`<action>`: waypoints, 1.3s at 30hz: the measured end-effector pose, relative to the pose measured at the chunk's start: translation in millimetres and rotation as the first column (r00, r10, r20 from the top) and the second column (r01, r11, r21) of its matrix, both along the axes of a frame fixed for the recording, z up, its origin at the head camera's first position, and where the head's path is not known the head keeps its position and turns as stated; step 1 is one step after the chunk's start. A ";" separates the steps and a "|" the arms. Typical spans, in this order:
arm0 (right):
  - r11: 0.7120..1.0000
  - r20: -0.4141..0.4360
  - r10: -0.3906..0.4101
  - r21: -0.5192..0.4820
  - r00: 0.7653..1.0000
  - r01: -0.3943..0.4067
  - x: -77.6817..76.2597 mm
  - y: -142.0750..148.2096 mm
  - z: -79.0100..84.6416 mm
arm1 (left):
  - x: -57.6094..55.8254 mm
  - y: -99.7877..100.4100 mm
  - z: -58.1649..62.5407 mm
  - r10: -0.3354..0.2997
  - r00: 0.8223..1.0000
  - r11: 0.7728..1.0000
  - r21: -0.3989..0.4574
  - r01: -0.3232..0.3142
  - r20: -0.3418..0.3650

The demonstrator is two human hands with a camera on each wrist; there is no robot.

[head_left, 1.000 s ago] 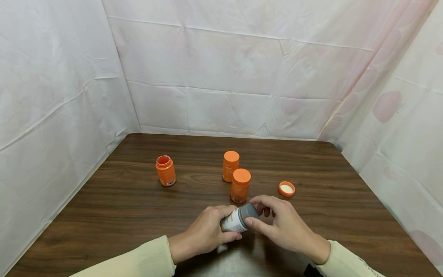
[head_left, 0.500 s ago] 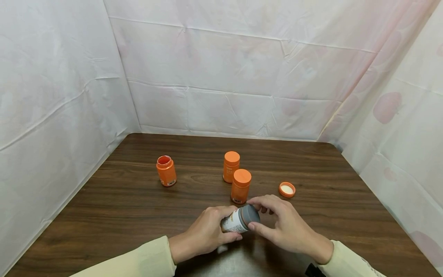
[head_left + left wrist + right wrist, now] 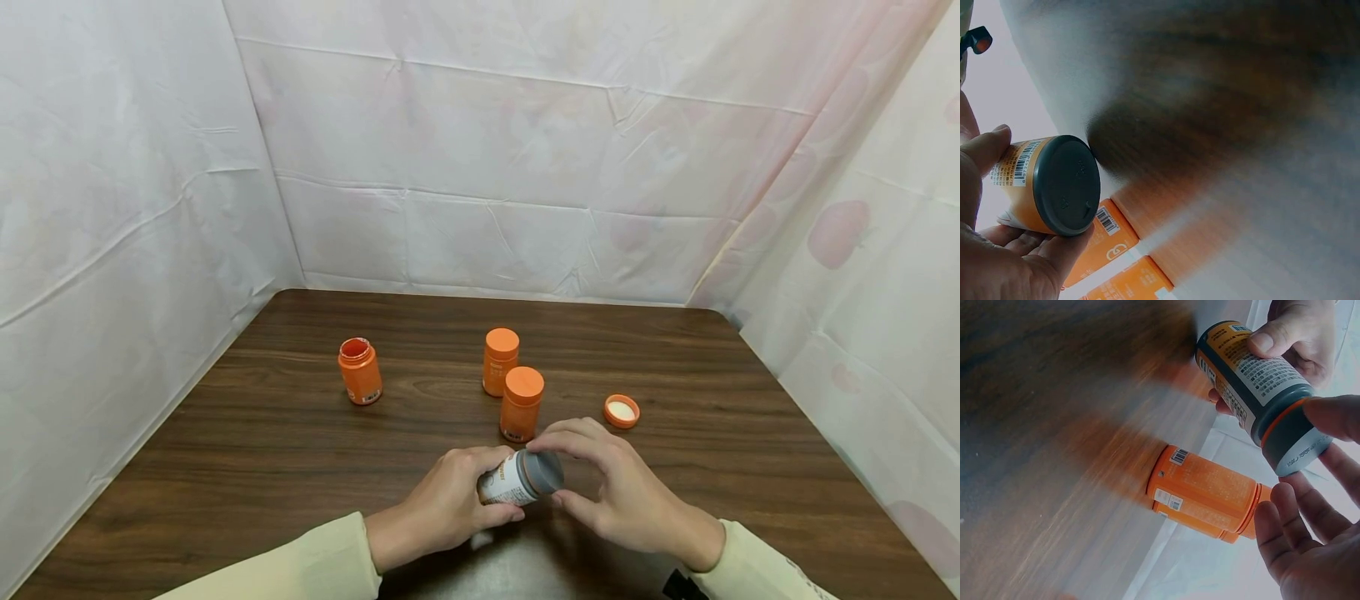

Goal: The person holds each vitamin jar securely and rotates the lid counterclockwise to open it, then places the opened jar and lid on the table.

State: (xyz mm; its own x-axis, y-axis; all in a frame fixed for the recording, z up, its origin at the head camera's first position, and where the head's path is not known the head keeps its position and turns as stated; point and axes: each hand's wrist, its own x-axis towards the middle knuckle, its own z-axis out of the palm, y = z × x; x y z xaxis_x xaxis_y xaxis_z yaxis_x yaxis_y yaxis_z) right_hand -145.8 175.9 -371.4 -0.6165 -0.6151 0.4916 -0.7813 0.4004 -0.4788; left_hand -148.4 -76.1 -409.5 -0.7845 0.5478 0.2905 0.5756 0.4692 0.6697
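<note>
Open orange bottle (image 3: pixel 362 377): stands on the brown table (image 3: pixel 255 467), far left of the gray-top bottle (image 3: pixel 504 482) and farther back, red inside.
Left hand (image 3: pixel 446 502): bent round the gray-top bottle and holding it, thumb on the near side.
Back orange bottle (image 3: pixel 499 365): stands, closed, behind the gray-top bottle.
Gray-top bottle: tipped in the left hand, its gray cap (image 3: pixel 544 472) pointing right.
Front orange bottle (image 3: pixel 521 407): stands, closed, just behind the gray-top bottle.
Right hand (image 3: pixel 618 492): fingers and thumb curved round the gray cap; how tight, I cannot tell.
Loose orange lid (image 3: pixel 622 412): lies right of the gray-top bottle and farther back, white inside up.
</note>
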 end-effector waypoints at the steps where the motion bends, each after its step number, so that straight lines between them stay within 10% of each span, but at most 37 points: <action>1: 1.000 -0.004 -0.001 0.002 1.000 0.001 -0.1 0.1 -0.1 | 0.0 -0.1 -0.1 -0.001 1.000 1.000 0.001 0.001 0.002; 39: 0.971 0.112 -0.235 -0.017 0.966 0.238 -1.5 -7.7 -3.7 | 0.8 0.8 1.1 0.004 1.000 1.000 0.020 -0.004 -0.003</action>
State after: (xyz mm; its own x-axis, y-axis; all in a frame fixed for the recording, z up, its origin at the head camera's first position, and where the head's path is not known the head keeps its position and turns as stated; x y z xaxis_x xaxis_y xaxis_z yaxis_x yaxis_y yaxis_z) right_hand -147.4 168.1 -375.1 -0.7931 -0.4313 0.4301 -0.6090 0.5514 -0.5701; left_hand -147.6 -75.3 -408.5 -0.7857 0.5389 0.3037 0.5760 0.4584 0.6769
